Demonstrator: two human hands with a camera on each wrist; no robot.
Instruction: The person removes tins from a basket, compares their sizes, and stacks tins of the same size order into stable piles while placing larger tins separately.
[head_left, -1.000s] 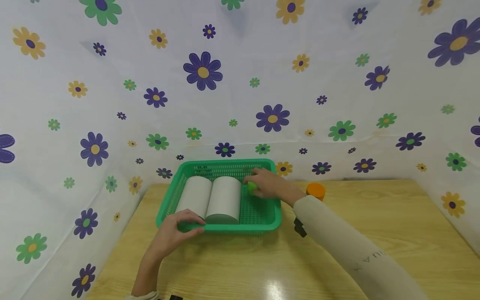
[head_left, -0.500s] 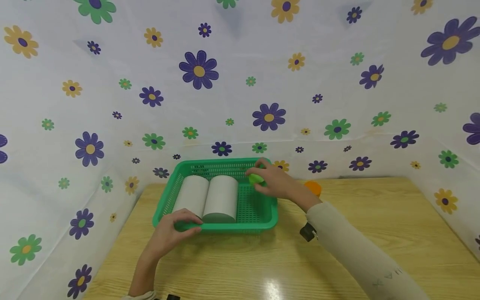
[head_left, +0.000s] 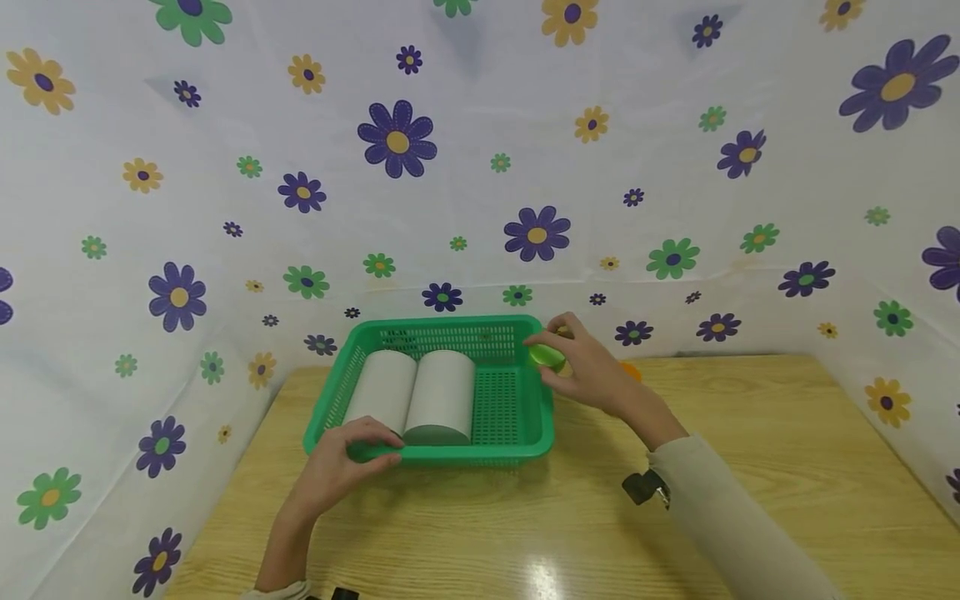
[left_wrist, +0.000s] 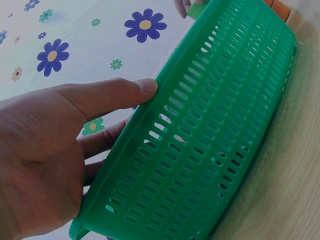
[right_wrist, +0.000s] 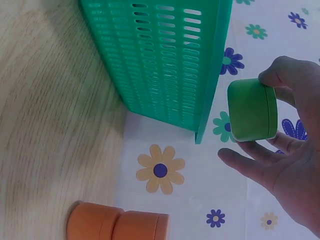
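A green plastic basket (head_left: pixel 525 452) stands on the table and holds two white cylinders, the left one (head_left: pixel 384 385) and the right one (head_left: pixel 442 392), lying side by side. My left hand (head_left: pixel 341 462) grips the basket's near rim, thumb on the outside and fingers inside, as the left wrist view shows. My right hand (head_left: pixel 592 367) pinches a small green lidded container (right_wrist: pixel 252 110) between thumb and fingers. It is held in the air at the basket's right rim, apart from the basket in the right wrist view.
Two orange lidded containers, one (right_wrist: pixel 92 222) against the other (right_wrist: pixel 140 226), stand to the right of the basket, mostly hidden behind my right hand in the head view. A white flower-patterned cloth (head_left: pixel 450 167) hangs behind the wooden table (head_left: pixel 465 533).
My right hand has lifted the green lidded container out of the basket's right part and carried it rightward to the rim. My left hand keeps its hold on the near rim.
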